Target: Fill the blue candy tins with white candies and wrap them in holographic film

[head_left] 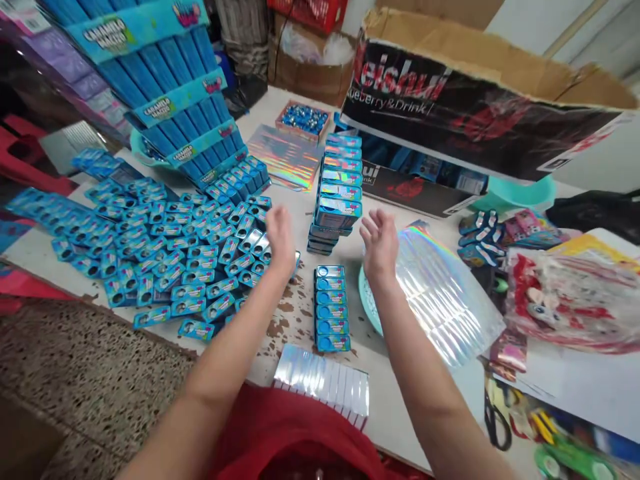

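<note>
My left hand (pixel 281 243) is held above the table with its fingers extended, by the right edge of a spread of small blue boxes (pixel 193 273) with round windows. Facing it across a gap, my right hand (pixel 380 250) has its fingers apart and holds nothing. Between and just beyond them stands a stack of blue boxes (pixel 340 208) with shiny sides. Nearer to me, a neat row of small blue boxes (pixel 331 310) lies on the table. Close to my body is a block of silvery, shiny-topped strips (pixel 323 380).
A blue tiered display (pixel 165 87) rises at the left. Behind are a tray of blue wrapped pieces (pixel 303 120) and a large black carton (pixel 450 100). Holographic sheets (pixel 440 300) cover part of a turquoise basin (pixel 367 307). Scissors (pixel 496 417) and tape rolls (pixel 570 460) lie at right.
</note>
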`<act>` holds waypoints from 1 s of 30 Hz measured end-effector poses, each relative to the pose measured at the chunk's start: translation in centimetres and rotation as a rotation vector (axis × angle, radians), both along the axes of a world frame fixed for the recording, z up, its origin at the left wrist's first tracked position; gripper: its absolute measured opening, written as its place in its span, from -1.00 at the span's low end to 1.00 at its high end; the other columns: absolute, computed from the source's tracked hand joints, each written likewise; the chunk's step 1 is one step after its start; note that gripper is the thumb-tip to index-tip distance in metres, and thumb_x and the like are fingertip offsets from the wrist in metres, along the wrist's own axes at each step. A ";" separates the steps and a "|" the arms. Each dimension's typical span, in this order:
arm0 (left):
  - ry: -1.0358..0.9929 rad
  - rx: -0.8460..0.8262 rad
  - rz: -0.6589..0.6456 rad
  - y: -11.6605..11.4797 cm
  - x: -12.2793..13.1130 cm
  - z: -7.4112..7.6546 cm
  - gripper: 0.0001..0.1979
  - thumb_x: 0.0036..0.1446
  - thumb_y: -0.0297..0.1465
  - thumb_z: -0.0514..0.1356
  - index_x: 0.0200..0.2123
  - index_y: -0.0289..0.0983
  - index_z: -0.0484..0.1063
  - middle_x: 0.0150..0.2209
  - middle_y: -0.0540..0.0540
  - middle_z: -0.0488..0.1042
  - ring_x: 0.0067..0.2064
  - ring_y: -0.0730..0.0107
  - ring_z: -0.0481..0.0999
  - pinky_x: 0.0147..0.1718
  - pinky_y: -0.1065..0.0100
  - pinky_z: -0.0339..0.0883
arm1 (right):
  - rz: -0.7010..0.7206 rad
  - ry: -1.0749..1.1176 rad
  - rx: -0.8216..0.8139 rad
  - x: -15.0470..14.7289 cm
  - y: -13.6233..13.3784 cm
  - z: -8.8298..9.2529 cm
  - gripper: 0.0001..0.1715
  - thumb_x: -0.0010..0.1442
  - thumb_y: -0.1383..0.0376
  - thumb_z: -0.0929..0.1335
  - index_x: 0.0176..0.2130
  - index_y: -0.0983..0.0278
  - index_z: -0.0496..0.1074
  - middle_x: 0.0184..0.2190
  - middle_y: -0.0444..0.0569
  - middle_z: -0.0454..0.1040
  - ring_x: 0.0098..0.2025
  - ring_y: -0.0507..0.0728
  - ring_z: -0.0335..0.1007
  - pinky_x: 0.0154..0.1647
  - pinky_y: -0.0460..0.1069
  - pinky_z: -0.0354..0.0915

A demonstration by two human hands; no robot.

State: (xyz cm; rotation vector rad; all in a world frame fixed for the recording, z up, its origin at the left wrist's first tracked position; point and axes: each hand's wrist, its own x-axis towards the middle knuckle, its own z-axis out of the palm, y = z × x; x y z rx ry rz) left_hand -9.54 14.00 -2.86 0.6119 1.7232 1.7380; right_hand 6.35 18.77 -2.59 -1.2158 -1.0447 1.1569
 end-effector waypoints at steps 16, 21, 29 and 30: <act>0.524 -0.671 -0.824 -16.2 2.0 -10.6 -0.76 0.17 -0.39 -0.06 -0.32 -0.27 0.39 -0.29 -0.11 0.48 -0.22 0.30 0.45 -0.20 0.33 0.25 | 0.118 -0.501 -0.156 6.8 -21.1 -6.4 -0.67 0.12 0.09 0.33 -0.21 0.28 0.39 -0.29 0.01 0.44 -0.25 0.14 0.40 -0.18 0.07 0.35; 0.467 -0.793 -0.910 -19.8 2.1 -11.4 -0.77 0.17 -0.39 -0.04 -0.24 -0.27 0.40 -0.24 -0.11 0.50 -0.19 0.31 0.46 -0.20 0.35 0.24 | 0.139 -0.556 -0.213 8.4 -23.4 -7.4 -0.65 0.10 0.05 0.33 -0.26 0.28 0.38 -0.33 0.00 0.45 -0.31 0.13 0.40 -0.25 0.04 0.36; 0.662 -0.809 -1.241 -20.5 2.7 -9.7 -0.62 0.06 -0.16 0.11 -0.22 -0.32 0.49 -0.10 -0.28 0.47 0.07 -0.05 0.32 0.08 0.03 0.09 | 0.321 -0.715 -0.118 10.0 -25.8 -10.0 -0.60 0.13 -0.02 0.31 -0.41 0.26 0.43 -0.41 -0.01 0.45 -0.32 0.16 0.42 -0.27 0.02 0.37; 0.647 -0.799 -1.259 -20.9 2.7 -9.6 -0.61 0.05 -0.16 0.13 -0.21 -0.34 0.49 -0.07 -0.30 0.45 0.09 -0.06 0.31 0.08 0.04 0.10 | 0.329 -0.748 -0.101 10.1 -26.3 -10.7 -0.58 0.12 -0.05 0.30 -0.38 0.25 0.45 -0.38 0.02 0.47 -0.28 0.19 0.43 -0.24 0.04 0.37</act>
